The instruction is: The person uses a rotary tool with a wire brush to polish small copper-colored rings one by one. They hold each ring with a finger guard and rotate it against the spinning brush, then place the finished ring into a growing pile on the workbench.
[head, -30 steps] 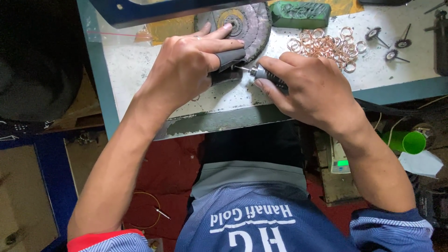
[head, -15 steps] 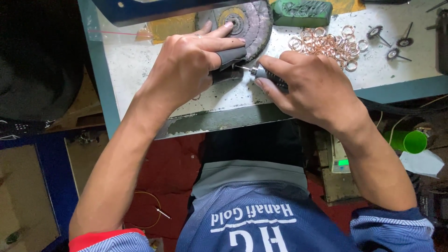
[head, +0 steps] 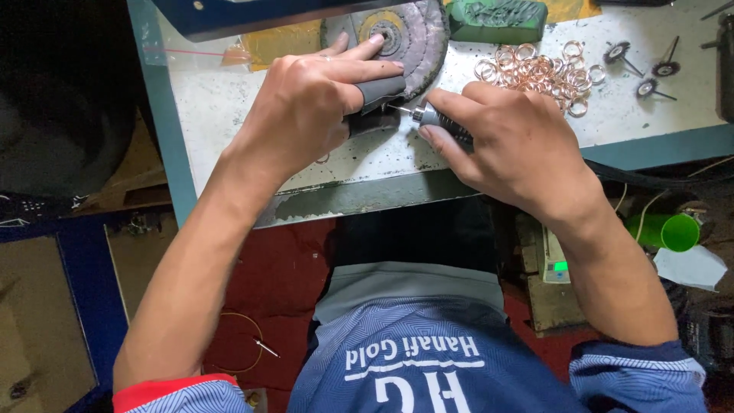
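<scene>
Both hands bent inward: left hand [head: 306, 107] apparently pinching grey pad [head: 380, 92], right hand [head: 520, 145] gripping rotary tool [head: 437, 120].

A grey block [head: 378, 92] meets a silver tool [head: 436, 118] on the scuffed white bench [head: 229, 115] with its teal edge, beside a grey wheel [head: 417, 34] with yellow hub, a dark green bar [head: 497, 19], rose-gold rings [head: 535, 73], a bright green cup [head: 673, 229] and a blue zigzag-patterned shirt [head: 428, 352].

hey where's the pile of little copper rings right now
In the head view, the pile of copper rings lies on the workbench toward the upper right, just beyond the right hand, between the green block and the small mounted brushes.
</scene>
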